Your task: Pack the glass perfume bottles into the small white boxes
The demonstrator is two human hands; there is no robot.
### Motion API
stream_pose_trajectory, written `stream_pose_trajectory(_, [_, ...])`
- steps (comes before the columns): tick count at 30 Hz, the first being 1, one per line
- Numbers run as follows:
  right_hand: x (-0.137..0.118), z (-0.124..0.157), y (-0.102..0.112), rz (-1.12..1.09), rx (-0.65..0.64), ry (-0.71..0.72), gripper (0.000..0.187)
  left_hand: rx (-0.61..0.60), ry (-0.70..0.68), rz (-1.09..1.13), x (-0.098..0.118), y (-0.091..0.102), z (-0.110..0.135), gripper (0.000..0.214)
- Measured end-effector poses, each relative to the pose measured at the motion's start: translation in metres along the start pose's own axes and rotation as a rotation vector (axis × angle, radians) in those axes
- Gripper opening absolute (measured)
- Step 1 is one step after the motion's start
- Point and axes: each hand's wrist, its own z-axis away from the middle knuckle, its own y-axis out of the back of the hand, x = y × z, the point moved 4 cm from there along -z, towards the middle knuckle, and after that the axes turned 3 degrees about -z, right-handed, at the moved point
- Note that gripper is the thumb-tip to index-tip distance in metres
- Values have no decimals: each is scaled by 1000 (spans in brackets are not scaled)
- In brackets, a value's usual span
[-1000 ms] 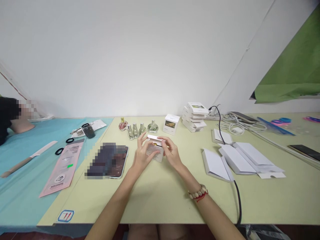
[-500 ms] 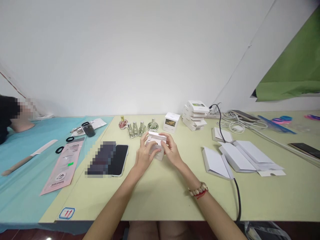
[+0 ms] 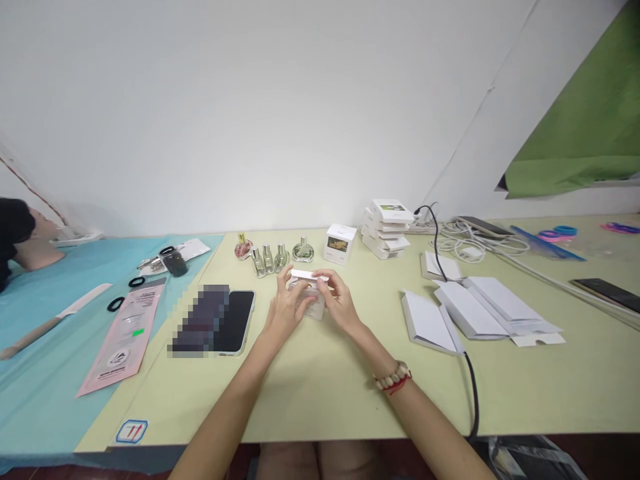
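Note:
A small white box [image 3: 314, 309] is held between both my hands over the middle of the table, its top flap facing away from me. My left hand [image 3: 289, 305] grips its left side, the thumb and fingers near the upper edge. My right hand [image 3: 340, 301] closes on the right side, fingertips at the flap. My fingers cover part of the box. Just beyond stand several small glass bottles [image 3: 269, 259], a round clear bottle [image 3: 303, 250] and a pink bottle [image 3: 243, 248]. An upright white box with a picture [image 3: 339, 245] stands behind my right hand.
A stack of white boxes [image 3: 387, 230] stands at the back right. Flattened white cartons [image 3: 470, 310] and a black cable [image 3: 470, 393] lie to the right. Left are a phone [image 3: 240, 323], a pink packet [image 3: 127, 340], a knife [image 3: 63, 317] and a mannequin head [image 3: 43, 240].
The view has shifted slightly. Both hands still hold the white box, and its top flap now looks flatter, with the fingers a little nearer to it.

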Motion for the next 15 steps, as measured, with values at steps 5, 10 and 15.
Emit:
stream_pose_trajectory(5, [0,-2,1,-39,-9,-17,29,104,18,-70,2,3,1,25])
stream_pose_trajectory(10, [-1,-2,2,-28,-55,-16,30,184,50,-111,5,3,6,24])
stream_pose_trajectory(15, [-4,-2,2,-6,-80,58,26,184,33,-135,5,1,8,24])
